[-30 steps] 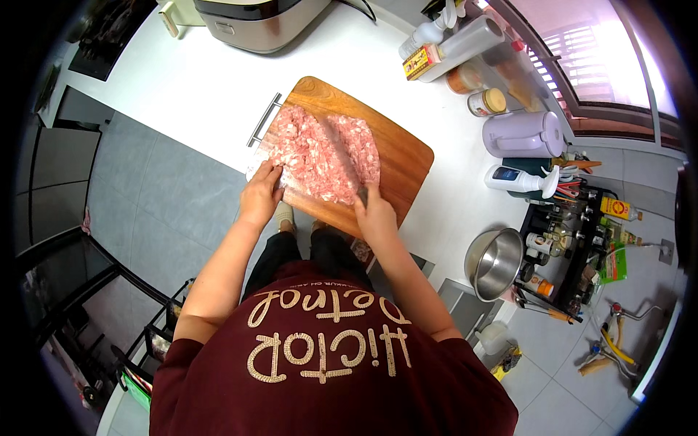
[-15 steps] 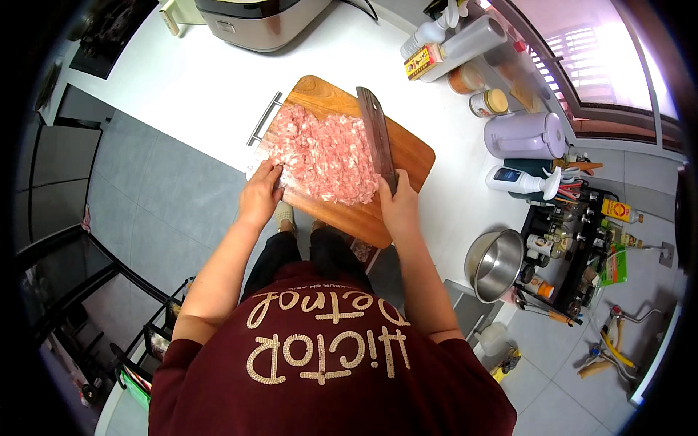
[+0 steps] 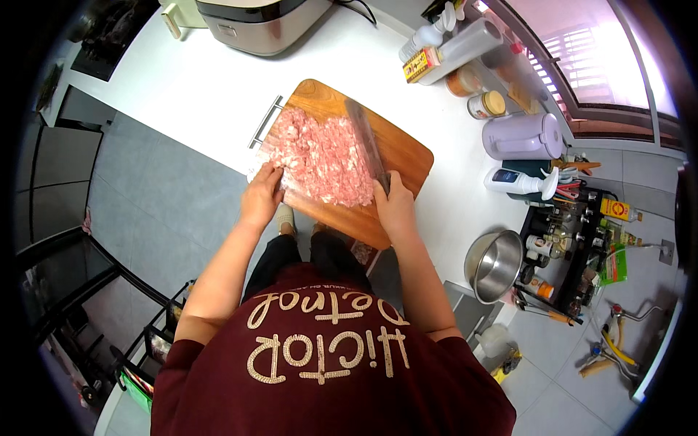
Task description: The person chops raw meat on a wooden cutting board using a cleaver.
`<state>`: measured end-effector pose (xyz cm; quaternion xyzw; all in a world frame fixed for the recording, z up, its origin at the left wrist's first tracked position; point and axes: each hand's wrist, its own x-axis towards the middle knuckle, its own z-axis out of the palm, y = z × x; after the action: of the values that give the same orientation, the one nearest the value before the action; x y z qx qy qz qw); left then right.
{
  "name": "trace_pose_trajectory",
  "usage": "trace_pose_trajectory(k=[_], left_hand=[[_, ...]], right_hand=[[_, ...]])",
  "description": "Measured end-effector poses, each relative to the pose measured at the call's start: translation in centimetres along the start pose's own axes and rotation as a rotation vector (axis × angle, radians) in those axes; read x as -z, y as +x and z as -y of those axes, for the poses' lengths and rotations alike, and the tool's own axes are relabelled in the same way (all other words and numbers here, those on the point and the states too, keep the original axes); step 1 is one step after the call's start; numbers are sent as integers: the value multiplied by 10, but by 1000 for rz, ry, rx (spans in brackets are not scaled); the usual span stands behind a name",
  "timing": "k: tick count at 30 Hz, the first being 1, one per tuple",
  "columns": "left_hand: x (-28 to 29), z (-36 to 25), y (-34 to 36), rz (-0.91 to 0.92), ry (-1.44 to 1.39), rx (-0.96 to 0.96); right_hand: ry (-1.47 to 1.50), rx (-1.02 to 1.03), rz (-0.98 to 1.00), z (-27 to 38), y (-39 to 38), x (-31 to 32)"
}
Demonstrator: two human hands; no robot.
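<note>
My right hand [image 3: 395,207] is closed round the handle of a broad-bladed kitchen knife [image 3: 366,138]. Its blade, a little blurred, stands along the right edge of a flat mass of pink minced meat [image 3: 320,160]. The meat covers the left and middle of a wooden cutting board [image 3: 404,149] with a metal handle [image 3: 265,120] at its upper left. My left hand [image 3: 263,196] grips the board's near left edge, fingers on top beside the meat; its underside is hidden. Something whitish and thin shows by those fingers, too unclear to name.
A rice cooker [image 3: 263,29] stands on the white counter [image 3: 182,83] beyond the board. To the right are jars [image 3: 487,105], a pale lilac jug [image 3: 522,136], a spray bottle [image 3: 520,181] and a steel bowl [image 3: 494,265]. A rack with bottles [image 3: 556,247] is farther right.
The knife blade has swung left, from the meat's right side onto its edge, and my right hand moved slightly left with it. My left hand stays in place.
</note>
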<state>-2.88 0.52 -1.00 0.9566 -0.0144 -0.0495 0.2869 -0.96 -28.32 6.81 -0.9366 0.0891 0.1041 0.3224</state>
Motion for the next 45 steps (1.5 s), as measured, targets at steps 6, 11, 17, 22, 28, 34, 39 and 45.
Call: trace_pose_trajectory(k=[6, 11, 17, 22, 28, 34, 39, 45], left_hand=[[3, -4, 10, -14, 21, -5], [-2, 3, 2, -17, 33, -9], [1, 0, 5, 7, 13, 14], [4, -4, 6, 39, 37, 35], [0, 2, 5, -22, -6, -1], [4, 3, 9, -6, 47, 7], [0, -3, 7, -18, 5, -6], [-5, 9, 4, -45, 15, -15]], right_hand=[[-76, 1, 29, -24, 2, -29], [9, 76, -38, -3, -18, -23], [-43, 45, 13, -2, -13, -13], [-54, -30, 50, -9, -13, -30], [-3, 107, -8, 9, -36, -24], [-142, 83, 71, 12, -23, -26], [-69, 57, 50, 7, -34, -31], [51, 99, 1, 13, -36, -13]])
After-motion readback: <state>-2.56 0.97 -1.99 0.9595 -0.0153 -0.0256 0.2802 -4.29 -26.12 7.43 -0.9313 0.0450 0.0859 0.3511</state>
